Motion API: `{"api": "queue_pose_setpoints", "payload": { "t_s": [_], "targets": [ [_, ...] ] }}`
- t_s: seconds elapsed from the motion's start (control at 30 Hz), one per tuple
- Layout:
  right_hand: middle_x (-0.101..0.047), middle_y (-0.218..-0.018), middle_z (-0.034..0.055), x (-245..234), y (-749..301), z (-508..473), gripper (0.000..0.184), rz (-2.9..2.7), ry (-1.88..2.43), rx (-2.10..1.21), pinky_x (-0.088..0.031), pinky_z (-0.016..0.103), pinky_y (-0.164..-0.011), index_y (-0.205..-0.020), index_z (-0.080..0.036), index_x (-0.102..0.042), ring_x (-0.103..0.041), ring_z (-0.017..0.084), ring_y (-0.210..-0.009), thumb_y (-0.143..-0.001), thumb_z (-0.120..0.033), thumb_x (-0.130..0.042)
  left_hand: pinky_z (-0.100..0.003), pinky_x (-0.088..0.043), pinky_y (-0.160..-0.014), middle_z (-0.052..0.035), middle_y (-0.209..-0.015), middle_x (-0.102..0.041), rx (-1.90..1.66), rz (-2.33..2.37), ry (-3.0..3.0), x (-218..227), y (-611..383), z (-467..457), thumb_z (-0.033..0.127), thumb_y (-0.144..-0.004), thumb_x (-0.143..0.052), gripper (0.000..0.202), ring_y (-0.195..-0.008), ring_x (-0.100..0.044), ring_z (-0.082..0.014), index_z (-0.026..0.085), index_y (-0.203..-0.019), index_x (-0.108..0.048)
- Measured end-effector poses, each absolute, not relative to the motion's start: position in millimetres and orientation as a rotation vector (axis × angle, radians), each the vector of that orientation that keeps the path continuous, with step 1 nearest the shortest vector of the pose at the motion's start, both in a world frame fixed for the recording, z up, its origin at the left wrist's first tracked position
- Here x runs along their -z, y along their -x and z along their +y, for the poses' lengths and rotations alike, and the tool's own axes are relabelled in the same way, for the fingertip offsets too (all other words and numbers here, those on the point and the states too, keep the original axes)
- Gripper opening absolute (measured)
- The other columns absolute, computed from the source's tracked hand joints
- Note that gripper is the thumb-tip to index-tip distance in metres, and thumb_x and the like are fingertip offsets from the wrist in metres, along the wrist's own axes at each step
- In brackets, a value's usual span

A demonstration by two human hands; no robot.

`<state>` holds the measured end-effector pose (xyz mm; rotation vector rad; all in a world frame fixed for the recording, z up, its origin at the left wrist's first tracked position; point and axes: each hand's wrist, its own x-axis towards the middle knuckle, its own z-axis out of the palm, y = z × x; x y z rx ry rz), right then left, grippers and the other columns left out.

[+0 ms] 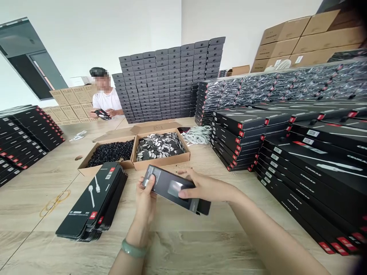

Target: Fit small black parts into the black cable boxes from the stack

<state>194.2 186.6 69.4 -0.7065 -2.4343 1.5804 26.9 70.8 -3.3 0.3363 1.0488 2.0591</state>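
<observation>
A slim black retail box (163,188) with a small window is tilted above the table between my hands. My left hand (147,193) grips its left end, thumb on the upper face. Across the right part lies my right hand (197,185), thumb pressed near the window and fingers around the far edge. At the box's right end an end flap (204,207) sticks out. To the left of my hands rests a stack of flat black box sleeves (94,198), printed with white cables and red labels.
Behind my hands stand a carton of small black pieces (110,152) and a carton of black-and-white cards (160,147). White cables (197,135) lie beside them. Stacked black boxes (304,183) line the right. Yellow rubber bands (54,202) lie left. A co-worker (106,97) sits across the table holding something black.
</observation>
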Motion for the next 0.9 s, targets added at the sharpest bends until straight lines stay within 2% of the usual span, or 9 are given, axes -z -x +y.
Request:
{"api": "queue_pose_setpoints", "payload": {
  "t_s": [0.1, 0.23, 0.3, 0.4, 0.5, 0.57, 0.67, 0.8, 0.9],
  "targets": [
    [-0.068, -0.084, 0.001, -86, -213, 198, 0.03, -2.52, 0.695, -1.513, -0.045, 0.024, -0.063, -0.087, -0.018, -0.066, -0.061, 0.018, -0.076, -0.068, -0.038, -0.076, -0.023, -0.05, -0.068, 0.0012, -0.08, -0.067, -1.98, 0.969, -0.285, -5, -15, 63, 0.041, -0.074, -0.07, 0.025, -0.07, -0.064, -0.0118, 0.02, -0.084, -0.061],
    [-0.063, -0.063, -0.0049, -94, -222, 189, 0.022, -2.738, 0.558, -1.565, -0.036, 0.021, -0.05, -0.073, -0.019, -0.07, -0.055, 0.012, -0.057, -0.059, -0.033, -0.081, -0.04, -0.053, -0.069, -0.0132, -0.091, -0.07, -1.344, 0.674, -0.451, -13, -29, 42, 0.068, -0.071, -0.058, 0.056, -0.079, -0.068, -0.0273, 0.014, -0.083, -0.066],
    [-0.064, -0.065, -0.0049, -93, -218, 179, 0.026, -2.835, 0.496, -1.447, -0.036, 0.021, -0.05, -0.079, -0.022, -0.073, -0.056, 0.012, -0.059, -0.057, -0.032, -0.083, -0.041, -0.053, -0.071, -0.0154, -0.11, -0.068, -1.045, 0.588, -0.546, -14, -45, 33, 0.058, -0.074, -0.062, 0.053, -0.093, -0.068, -0.0326, 0.015, -0.106, -0.065],
    [-0.069, -0.089, -0.0013, -93, -212, 174, 0.044, -2.68, 0.431, -1.31, -0.046, 0.023, -0.066, -0.103, -0.025, -0.071, -0.062, 0.017, -0.08, -0.061, -0.037, -0.081, -0.034, -0.052, -0.066, -0.0162, -0.113, -0.068, -0.973, 0.643, -0.608, -17, -66, 25, 0.032, -0.075, -0.063, 0.044, -0.089, -0.069, -0.0299, 0.013, -0.115, -0.063],
    [-0.064, -0.113, 0.0055, -92, -215, 186, 0.05, -2.373, 0.521, -1.305, -0.046, 0.032, -0.088, -0.126, -0.024, -0.056, -0.058, 0.021, -0.104, -0.081, -0.044, -0.065, -0.029, -0.05, -0.067, -0.0181, -0.102, -0.071, -1.06, 0.75, -0.616, -21, -72, 27, 0.03, -0.077, -0.055, 0.045, -0.079, -0.069, -0.0235, 0.007, -0.115, -0.064],
    [-0.061, -0.117, 0.0081, -90, -218, 196, 0.052, -2.301, 0.597, -1.351, -0.046, 0.035, -0.09, -0.133, -0.023, -0.048, -0.058, 0.02, -0.105, -0.087, -0.044, -0.057, -0.03, -0.05, -0.07, -0.018, -0.1, -0.073, -1.056, 0.753, -0.607, -21, -69, 31, 0.032, -0.077, -0.055, 0.05, -0.078, -0.07, -0.0232, 0.006, -0.119, -0.063],
    [-0.063, -0.109, 0.0069, -83, -216, 201, 0.055, -2.347, 0.569, -1.569, -0.049, 0.031, -0.08, -0.129, -0.019, -0.05, -0.061, 0.019, -0.094, -0.08, -0.041, -0.066, -0.034, -0.052, -0.075, -0.017, -0.108, -0.071, -1.059, 0.682, -0.628, -14, -64, 38, 0.028, -0.071, -0.062, 0.053, -0.084, -0.07, -0.0255, 0.009, -0.121, -0.062],
    [-0.068, -0.099, 0.0034, -72, -202, 198, 0.039, -2.275, 0.384, -1.794, -0.048, 0.027, -0.076, -0.11, -0.017, -0.063, -0.062, 0.017, -0.087, -0.078, -0.037, -0.07, -0.044, -0.052, -0.084, -0.0156, -0.122, -0.065, -1.168, 0.612, -0.595, -1, -61, 48, 0.026, -0.071, -0.065, 0.046, -0.107, -0.062, -0.0319, 0.011, -0.115, -0.066],
    [-0.07, -0.098, 0.003, -66, -194, 199, 0.033, -2.122, 0.46, -1.78, -0.045, 0.027, -0.08, -0.102, -0.016, -0.067, -0.062, 0.016, -0.088, -0.08, -0.042, -0.067, -0.04, -0.053, -0.08, -0.0177, -0.107, -0.071, -1.214, 0.711, -0.475, 3, -62, 52, 0.036, -0.08, -0.059, 0.042, -0.091, -0.068, -0.0276, 0.009, -0.111, -0.067]
  ]
}}
